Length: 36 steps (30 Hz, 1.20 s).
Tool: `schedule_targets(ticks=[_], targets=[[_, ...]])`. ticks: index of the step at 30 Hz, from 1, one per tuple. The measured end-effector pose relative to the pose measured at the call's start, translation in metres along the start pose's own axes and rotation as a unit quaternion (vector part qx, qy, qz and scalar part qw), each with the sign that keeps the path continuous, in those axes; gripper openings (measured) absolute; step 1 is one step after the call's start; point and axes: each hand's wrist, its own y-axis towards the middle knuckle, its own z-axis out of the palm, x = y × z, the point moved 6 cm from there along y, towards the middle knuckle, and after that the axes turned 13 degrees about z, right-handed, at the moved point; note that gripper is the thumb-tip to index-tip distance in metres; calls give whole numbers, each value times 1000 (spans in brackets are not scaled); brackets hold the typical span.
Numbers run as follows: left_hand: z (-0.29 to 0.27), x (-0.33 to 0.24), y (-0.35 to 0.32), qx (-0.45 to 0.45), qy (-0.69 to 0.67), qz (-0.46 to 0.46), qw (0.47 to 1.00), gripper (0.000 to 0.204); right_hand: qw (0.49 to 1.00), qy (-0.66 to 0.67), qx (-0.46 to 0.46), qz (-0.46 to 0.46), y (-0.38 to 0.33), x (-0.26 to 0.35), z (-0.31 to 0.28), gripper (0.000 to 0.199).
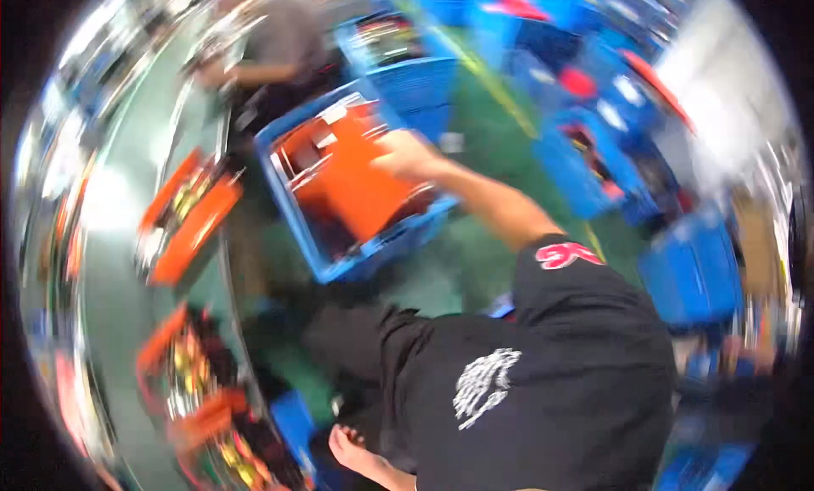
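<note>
The right hand [409,157] lies on the edge of an orange case [360,181] in a blue bin [315,255] — blur hides whether its grip is closed on the case. The left hand [346,447] hangs low near the table [112,343], fingers loosely curled, its grip empty. More orange cases [197,224] with mixed contents stand on the table.

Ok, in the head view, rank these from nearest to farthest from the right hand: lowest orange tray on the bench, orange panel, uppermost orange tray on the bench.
From the right hand:
1. Orange panel: at the fingers, in the blue crate.
2. Uppermost orange tray: left of the crate, on the bench.
3. Lowest orange tray: lower left, same bench.
</note>
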Motion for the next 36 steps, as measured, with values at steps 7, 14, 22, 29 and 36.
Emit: schedule_targets(ticks=[7,14,22,29,36], targets=[[153,1,60,429,0,-13,903,30,953,182,-235,-56,-151,20,-146,24],[206,48,117,496,42,-58,865,36,925,239,-293,-31,-231,26,-151,26],[260,-54,30,615,-53,62,784,35,935,123,-332,9,-351,49,-177,24],[309,-56,-17,703,-218,-89,672,57,939,-248,-217,-96,-399,80,-125,12],[230,-80,-51,682,-287,25,672,49,862,-374,-199,-278,-423,86,-100,8]])
